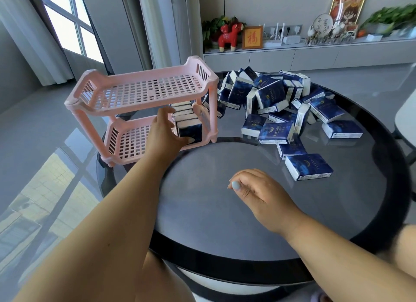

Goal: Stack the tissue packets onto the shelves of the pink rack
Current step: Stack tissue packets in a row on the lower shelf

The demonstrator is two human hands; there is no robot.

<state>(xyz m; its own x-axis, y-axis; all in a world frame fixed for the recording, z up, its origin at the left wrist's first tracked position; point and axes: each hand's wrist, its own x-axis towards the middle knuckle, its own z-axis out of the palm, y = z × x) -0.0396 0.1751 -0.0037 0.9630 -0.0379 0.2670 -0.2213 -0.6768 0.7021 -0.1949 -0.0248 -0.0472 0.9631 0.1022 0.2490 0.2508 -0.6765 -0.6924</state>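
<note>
The left hand [167, 130] grips a dark-blue tissue packet [190, 130] on the pink slatted plastic rack [139, 92]'s lower shelf; the right hand [258, 189] rests loosely curled, holding nothing. A hard push could topple the standing row.

Rack [144, 92] left of packet pile [274, 99] on table [247, 211].

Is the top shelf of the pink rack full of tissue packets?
No, the top shelf of the pink rack is bare; the only shelved tissue packets stand on the bottom shelf.
</note>
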